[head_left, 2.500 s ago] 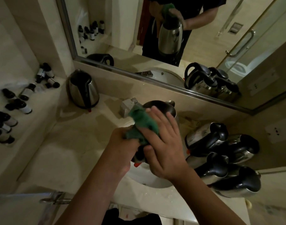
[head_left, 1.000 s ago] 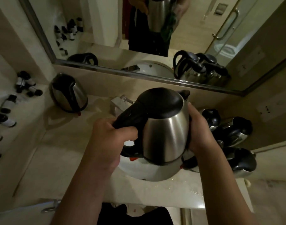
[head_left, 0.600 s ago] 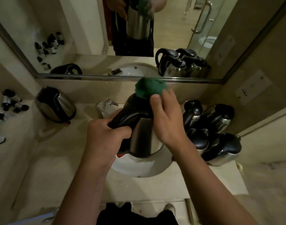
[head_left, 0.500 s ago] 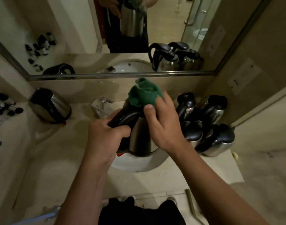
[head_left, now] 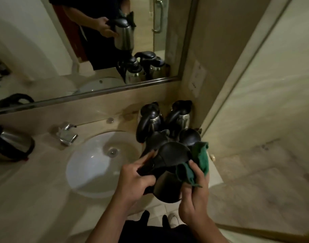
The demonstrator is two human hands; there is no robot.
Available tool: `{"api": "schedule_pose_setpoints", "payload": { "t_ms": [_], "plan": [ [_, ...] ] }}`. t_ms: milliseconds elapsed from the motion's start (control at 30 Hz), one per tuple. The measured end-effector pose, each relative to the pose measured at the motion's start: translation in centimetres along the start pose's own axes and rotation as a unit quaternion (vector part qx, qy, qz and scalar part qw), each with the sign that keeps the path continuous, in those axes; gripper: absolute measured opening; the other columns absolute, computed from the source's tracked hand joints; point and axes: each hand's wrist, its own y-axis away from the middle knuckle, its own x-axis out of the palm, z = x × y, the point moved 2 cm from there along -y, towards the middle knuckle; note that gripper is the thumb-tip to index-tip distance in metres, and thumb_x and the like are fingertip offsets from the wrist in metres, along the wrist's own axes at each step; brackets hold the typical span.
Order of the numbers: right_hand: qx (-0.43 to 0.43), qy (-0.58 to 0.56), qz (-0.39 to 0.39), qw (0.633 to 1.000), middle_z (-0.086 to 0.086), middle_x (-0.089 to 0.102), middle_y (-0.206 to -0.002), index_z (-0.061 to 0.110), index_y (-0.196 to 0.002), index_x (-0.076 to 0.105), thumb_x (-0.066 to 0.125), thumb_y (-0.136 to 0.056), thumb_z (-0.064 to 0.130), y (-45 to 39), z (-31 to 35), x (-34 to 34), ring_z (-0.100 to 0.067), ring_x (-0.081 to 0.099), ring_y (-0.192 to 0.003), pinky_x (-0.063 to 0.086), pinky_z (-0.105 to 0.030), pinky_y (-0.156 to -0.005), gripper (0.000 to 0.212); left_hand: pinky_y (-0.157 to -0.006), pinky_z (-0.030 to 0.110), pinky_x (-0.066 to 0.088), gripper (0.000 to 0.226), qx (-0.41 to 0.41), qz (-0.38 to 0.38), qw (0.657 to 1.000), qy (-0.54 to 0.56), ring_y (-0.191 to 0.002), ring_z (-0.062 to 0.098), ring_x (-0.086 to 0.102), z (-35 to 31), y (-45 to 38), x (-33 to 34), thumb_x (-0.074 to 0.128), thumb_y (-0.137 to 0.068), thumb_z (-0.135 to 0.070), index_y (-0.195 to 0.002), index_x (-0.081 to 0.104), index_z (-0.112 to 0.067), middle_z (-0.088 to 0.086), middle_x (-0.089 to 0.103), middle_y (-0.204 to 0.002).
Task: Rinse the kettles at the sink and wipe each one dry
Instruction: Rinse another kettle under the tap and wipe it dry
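Four black-lidded steel kettles point(head_left: 165, 123) crowd the worktop's point(head_left: 36, 181) back right corner, beside a round white sink point(head_left: 97, 165) with a chrome tap point(head_left: 67, 133); another kettle point(head_left: 11, 144) stands at the left edge. Above the worktop's front edge, right of the sink, the left hand point(head_left: 132, 179) grips the held kettle's point(head_left: 169, 174) black handle, while the right hand point(head_left: 194, 192) presses a crumpled green cloth point(head_left: 194, 165) against its side.

The kettle point(head_left: 169, 176) has moved right off the sink point(head_left: 97, 165), cloth point(head_left: 194, 169) now at its side.
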Motion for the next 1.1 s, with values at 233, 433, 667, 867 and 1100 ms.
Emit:
{"api": "schedule_pose_setpoints", "payload": {
  "t_ms": [233, 433, 667, 867, 1100],
  "plan": [
    [0.154, 0.007, -0.071, 0.985, -0.005, 0.049, -0.143, 0.060, -0.139, 0.041, 0.044, -0.094, 0.044, -1.0, -6.4, -4.9, -0.022, 0.049, -0.136, 0.043, -0.057, -0.112, 0.048, -0.070, 0.028, 0.051, 0.078, 0.014, 0.012, 0.999, -0.026, -0.079, 0.018, 0.068, 4.1, -3.8, 7.5, 0.068, -0.058, -0.002, -0.132, 0.066, -0.026, 0.012, 0.077, -0.092],
    [0.199, 0.068, -0.011, 0.978, -0.004, 0.044, -0.148, 0.042, -0.144, 0.043, 0.046, -0.093, 0.051, -2.2, -11.2, -6.3, -0.018, 0.046, -0.137, 0.044, -0.049, -0.113, 0.052, -0.068, 0.021, 0.052, 0.079, -0.023, 0.016, 1.000, -0.006, -0.079, 0.008, 0.068, 6.6, -7.9, 11.8, 0.063, -0.053, 0.004, -0.127, 0.067, -0.023, -0.005, 0.077, -0.088],
    [0.205, 0.136, 0.084, 0.966, -0.004, 0.030, -0.153, 0.045, -0.145, 0.042, 0.062, -0.083, 0.061, -0.6, -15.6, -7.2, -0.028, 0.048, -0.137, 0.049, -0.045, -0.109, 0.067, -0.065, 0.013, 0.045, 0.084, -0.030, 0.008, 0.997, -0.072, -0.070, -0.008, 0.061, 10.8, -9.5, 13.4, 0.065, -0.052, 0.000, -0.135, 0.061, -0.012, -0.021, 0.069, -0.081],
    [0.210, 0.154, 0.112, 0.959, -0.003, 0.016, -0.161, 0.064, -0.143, 0.030, 0.062, -0.081, 0.062, 0.1, -16.3, -6.9, -0.033, 0.045, -0.138, 0.058, -0.052, -0.096, 0.070, -0.089, 0.014, 0.050, 0.054, -0.003, -0.014, 0.992, -0.122, -0.108, -0.005, 0.066, 12.6, -10.5, 13.3, 0.075, -0.067, 0.007, -0.120, 0.070, -0.002, -0.008, 0.066, -0.126],
    [0.182, 0.178, 0.110, 0.961, -0.009, 0.022, -0.156, 0.044, -0.137, 0.043, 0.067, -0.075, 0.059, 0.4, -16.5, -7.2, -0.039, 0.051, -0.132, 0.057, -0.054, -0.096, 0.068, -0.091, 0.014, 0.050, 0.035, -0.010, -0.045, 0.978, -0.201, -0.105, -0.014, 0.062, 14.3, -10.0, 13.4, 0.077, -0.069, -0.008, -0.104, 0.079, -0.008, -0.019, 0.066, -0.112]
  ]
}}
